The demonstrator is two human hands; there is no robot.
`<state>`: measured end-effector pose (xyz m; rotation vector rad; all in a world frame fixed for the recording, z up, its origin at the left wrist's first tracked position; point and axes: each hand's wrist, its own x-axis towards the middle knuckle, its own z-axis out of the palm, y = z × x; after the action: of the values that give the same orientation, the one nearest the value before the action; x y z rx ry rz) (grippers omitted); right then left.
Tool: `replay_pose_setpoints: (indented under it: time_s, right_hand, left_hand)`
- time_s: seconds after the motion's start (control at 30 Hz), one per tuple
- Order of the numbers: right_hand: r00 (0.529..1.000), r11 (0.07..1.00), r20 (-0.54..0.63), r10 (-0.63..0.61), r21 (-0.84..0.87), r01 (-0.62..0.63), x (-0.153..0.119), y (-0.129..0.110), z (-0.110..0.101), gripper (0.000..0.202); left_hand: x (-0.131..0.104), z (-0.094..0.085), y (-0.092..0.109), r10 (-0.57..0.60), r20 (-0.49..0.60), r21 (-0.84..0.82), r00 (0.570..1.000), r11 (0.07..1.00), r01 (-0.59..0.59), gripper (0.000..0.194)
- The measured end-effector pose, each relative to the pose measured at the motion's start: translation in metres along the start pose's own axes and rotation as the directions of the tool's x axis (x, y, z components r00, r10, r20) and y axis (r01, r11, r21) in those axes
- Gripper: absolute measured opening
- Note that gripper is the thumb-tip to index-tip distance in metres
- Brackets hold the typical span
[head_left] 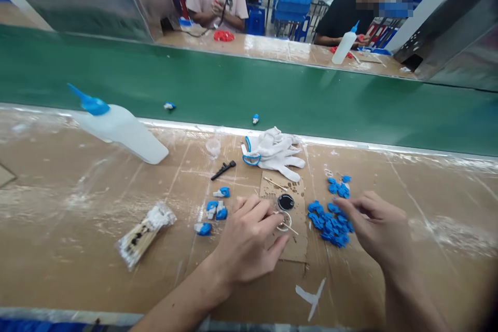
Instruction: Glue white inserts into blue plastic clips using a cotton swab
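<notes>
My left hand (251, 236) is above a piece of cardboard (293, 254), thumb and index finger apart. Beside its fingertips is a small round white-rimmed pot (288, 216) with a cotton swab (291, 230) across it; whether a finger touches the swab is unclear. A round black disc, perhaps a lid or a second pot (286, 202), sits just behind. Over the edge of a pile of small blue plastic pieces (330, 225), my right hand (379, 223) has thumb and index finger close together in a pinch. What lies between them is hidden.
Left of my left hand lie several blue-and-grey parts (216, 210), a black clip-like tool (223, 170) and a bag of swabs (146, 236). White gloves (274, 153) and a squeeze bottle (126, 132) lie farther back. Across the green belt (218, 83) sit two people.
</notes>
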<state>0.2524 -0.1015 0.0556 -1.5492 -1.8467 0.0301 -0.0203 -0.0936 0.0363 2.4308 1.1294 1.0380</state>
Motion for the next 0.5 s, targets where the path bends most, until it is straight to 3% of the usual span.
replay_pose_setpoints:
  time_s: [0.13, 0.2, 0.27, 0.33, 0.4, 0.47, 0.5]
  right_hand:
    - [0.994, 0.992, 0.011, -0.110, 0.055, 0.109, 0.014, 0.010, -0.003, 0.025]
    - [0.984, 0.979, -0.021, -0.174, 0.101, 0.176, 0.018, 0.012, 0.001, 0.016]
    - [0.980, 0.967, -0.059, -0.191, 0.162, 0.198, 0.018, 0.013, 0.006, 0.011]
    - [0.981, 0.956, -0.065, -0.184, 0.222, 0.194, 0.013, 0.014, 0.008, 0.007]
    - [0.984, 0.953, -0.031, -0.178, 0.245, 0.180, 0.007, 0.015, 0.008, 0.016]
    - [0.984, 0.957, -0.004, -0.177, 0.234, 0.173, 0.003, 0.017, 0.004, 0.032]
    - [0.985, 0.959, 0.000, -0.174, 0.229, 0.170, 0.001, 0.017, 0.001, 0.037]
  left_hand:
    - [0.024, -0.048, -0.013, -0.038, -0.030, 0.028, 0.999, 0.999, 0.039, 0.008]
    - [0.060, -0.067, -0.023, -0.048, -0.034, 0.105, 0.998, 0.993, 0.051, 0.022]
    - [0.111, -0.070, -0.037, -0.123, 0.044, 0.230, 0.991, 0.967, 0.110, 0.035]
    - [0.166, -0.056, -0.055, -0.307, 0.165, 0.376, 0.937, 0.898, 0.228, 0.044]
    - [0.213, -0.028, -0.072, -0.388, 0.192, 0.404, 0.901, 0.868, 0.288, 0.043]
    - [0.244, 0.002, -0.087, -0.442, 0.213, 0.410, 0.871, 0.850, 0.331, 0.025]
    - [0.252, 0.015, -0.093, -0.459, 0.225, 0.404, 0.859, 0.847, 0.347, 0.026]
